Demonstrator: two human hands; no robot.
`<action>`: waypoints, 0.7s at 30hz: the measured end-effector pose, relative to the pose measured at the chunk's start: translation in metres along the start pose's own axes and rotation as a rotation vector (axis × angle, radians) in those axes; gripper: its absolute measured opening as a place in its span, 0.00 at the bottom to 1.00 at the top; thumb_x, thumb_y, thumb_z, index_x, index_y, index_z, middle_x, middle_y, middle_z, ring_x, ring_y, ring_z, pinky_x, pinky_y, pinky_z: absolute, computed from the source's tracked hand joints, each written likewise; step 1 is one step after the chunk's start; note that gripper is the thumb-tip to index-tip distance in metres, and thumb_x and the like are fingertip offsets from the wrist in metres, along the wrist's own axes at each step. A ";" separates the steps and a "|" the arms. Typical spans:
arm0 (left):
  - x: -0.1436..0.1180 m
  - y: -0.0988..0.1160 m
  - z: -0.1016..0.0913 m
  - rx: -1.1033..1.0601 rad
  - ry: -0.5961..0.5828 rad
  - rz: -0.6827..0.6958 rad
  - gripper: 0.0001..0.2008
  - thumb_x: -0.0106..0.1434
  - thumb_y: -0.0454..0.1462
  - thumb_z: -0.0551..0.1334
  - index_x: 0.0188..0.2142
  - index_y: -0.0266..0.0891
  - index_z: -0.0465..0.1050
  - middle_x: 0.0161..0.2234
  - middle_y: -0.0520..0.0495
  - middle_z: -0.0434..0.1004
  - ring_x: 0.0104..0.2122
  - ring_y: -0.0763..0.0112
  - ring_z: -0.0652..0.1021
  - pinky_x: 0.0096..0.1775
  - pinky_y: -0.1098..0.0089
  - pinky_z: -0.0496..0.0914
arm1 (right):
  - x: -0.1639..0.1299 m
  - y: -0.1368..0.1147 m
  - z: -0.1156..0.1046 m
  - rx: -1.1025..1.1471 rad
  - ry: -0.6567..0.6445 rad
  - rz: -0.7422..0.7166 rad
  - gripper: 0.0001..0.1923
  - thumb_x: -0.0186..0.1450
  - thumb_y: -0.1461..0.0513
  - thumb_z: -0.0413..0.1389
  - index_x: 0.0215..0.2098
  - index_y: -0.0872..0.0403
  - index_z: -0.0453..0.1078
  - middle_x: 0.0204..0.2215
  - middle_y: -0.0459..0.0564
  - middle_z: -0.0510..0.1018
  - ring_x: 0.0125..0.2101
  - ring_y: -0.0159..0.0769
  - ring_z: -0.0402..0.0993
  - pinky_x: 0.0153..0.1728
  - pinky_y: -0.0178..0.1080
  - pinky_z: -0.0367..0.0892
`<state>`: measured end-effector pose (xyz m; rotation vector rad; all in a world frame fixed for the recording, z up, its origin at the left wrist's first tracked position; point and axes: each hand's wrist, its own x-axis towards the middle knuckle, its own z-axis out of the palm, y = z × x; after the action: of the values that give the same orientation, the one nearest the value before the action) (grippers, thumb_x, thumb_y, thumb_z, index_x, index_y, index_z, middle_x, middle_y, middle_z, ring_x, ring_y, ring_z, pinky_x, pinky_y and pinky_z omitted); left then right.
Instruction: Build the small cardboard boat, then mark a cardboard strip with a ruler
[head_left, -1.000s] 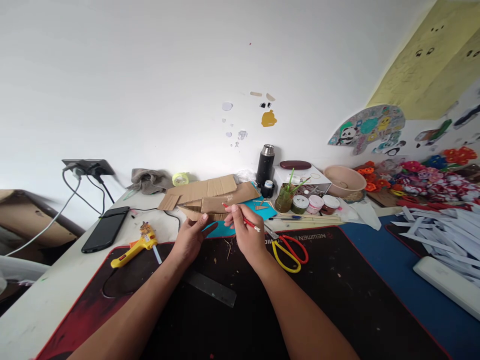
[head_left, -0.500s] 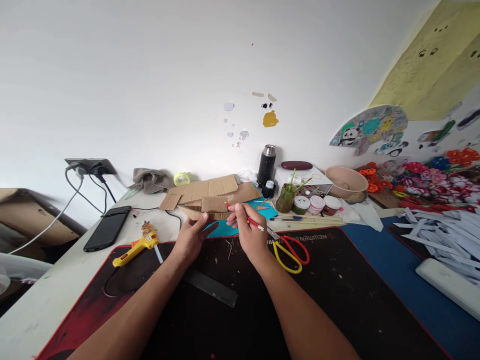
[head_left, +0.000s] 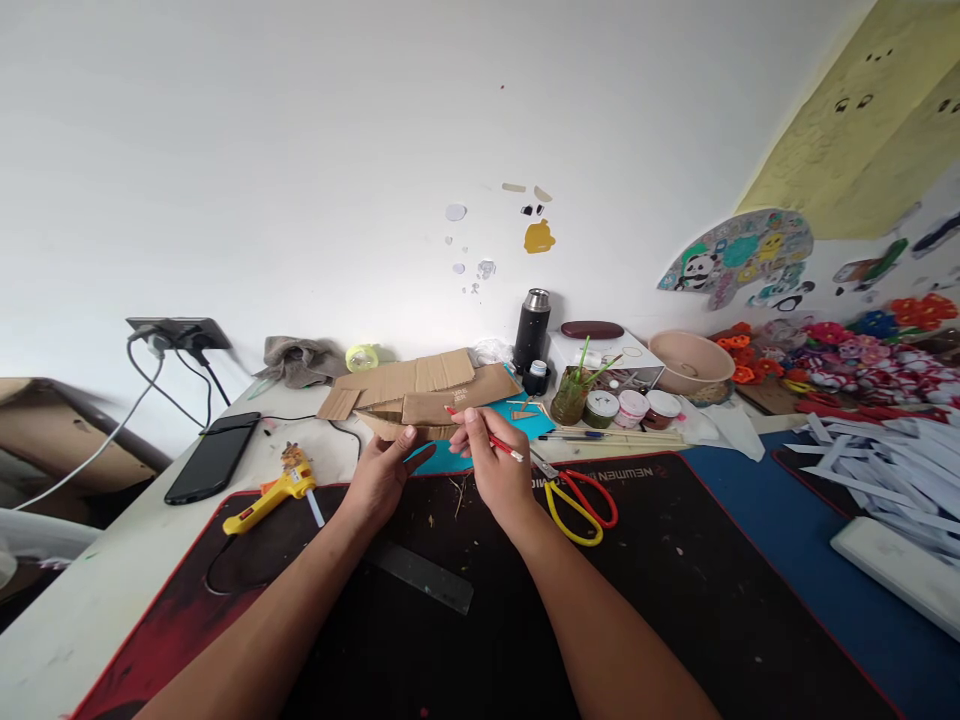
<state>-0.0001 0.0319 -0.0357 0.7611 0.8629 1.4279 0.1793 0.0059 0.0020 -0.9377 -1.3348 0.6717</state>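
A folded cardboard piece [head_left: 382, 425] with a pointed left end is pinched at its near edge by my left hand [head_left: 384, 472], thumb on top. Between the fingers of my right hand [head_left: 491, 462] is a red pencil [head_left: 504, 445], its pale end toward me and its other end close to the cardboard. Whether the tip touches it I cannot tell. Flat cardboard strips [head_left: 409, 375] lie behind, partly over a blue sheet [head_left: 450, 458]. Scissors [head_left: 581, 505] with yellow and red handles rest right of my right hand. Below my hands lies a dark ruler-like strip [head_left: 424, 577].
On the left are a yellow glue gun [head_left: 274, 498] with its cord and a black phone [head_left: 214, 457]. A black flask [head_left: 532, 332], paint jars [head_left: 634, 407] and a pink bowl [head_left: 691, 360] line the back. White paper strips [head_left: 892, 480] pile up at the right.
Hardly anything differs. The whole view has shifted very slightly, and both hands keep their hold on the cardboard and the pencil.
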 end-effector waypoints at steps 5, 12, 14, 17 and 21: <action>0.000 -0.001 0.000 0.011 -0.001 0.007 0.35 0.50 0.50 0.88 0.53 0.42 0.82 0.58 0.39 0.87 0.61 0.41 0.83 0.60 0.42 0.81 | 0.000 0.000 0.000 -0.008 -0.002 0.001 0.29 0.82 0.40 0.52 0.41 0.51 0.82 0.28 0.50 0.86 0.27 0.39 0.86 0.29 0.37 0.77; -0.001 0.000 0.000 0.014 0.003 0.005 0.35 0.50 0.50 0.88 0.53 0.43 0.83 0.58 0.40 0.87 0.60 0.42 0.83 0.60 0.42 0.81 | 0.000 0.000 0.000 -0.003 -0.018 0.014 0.28 0.82 0.40 0.52 0.41 0.51 0.82 0.28 0.50 0.86 0.27 0.39 0.86 0.29 0.37 0.78; -0.001 0.000 0.000 0.016 -0.001 0.005 0.34 0.50 0.50 0.88 0.53 0.43 0.83 0.59 0.40 0.86 0.60 0.43 0.83 0.60 0.42 0.81 | -0.001 0.000 0.000 -0.004 -0.024 0.017 0.28 0.82 0.41 0.52 0.41 0.50 0.82 0.28 0.50 0.86 0.28 0.39 0.87 0.29 0.37 0.78; -0.001 0.001 0.001 0.014 0.000 0.003 0.34 0.50 0.50 0.88 0.52 0.43 0.82 0.58 0.40 0.87 0.59 0.44 0.84 0.59 0.43 0.81 | -0.001 0.001 0.000 -0.008 -0.024 0.019 0.27 0.83 0.41 0.52 0.41 0.50 0.82 0.28 0.50 0.86 0.28 0.39 0.87 0.29 0.37 0.78; -0.001 0.002 0.002 0.006 0.013 -0.004 0.35 0.49 0.49 0.88 0.52 0.42 0.83 0.56 0.41 0.87 0.57 0.45 0.84 0.58 0.44 0.82 | -0.001 0.001 0.000 -0.010 -0.021 0.020 0.27 0.82 0.41 0.52 0.42 0.50 0.82 0.28 0.50 0.86 0.28 0.39 0.87 0.29 0.37 0.78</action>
<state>0.0006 0.0306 -0.0334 0.7550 0.8779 1.4288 0.1792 0.0054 0.0006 -0.9548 -1.3502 0.6928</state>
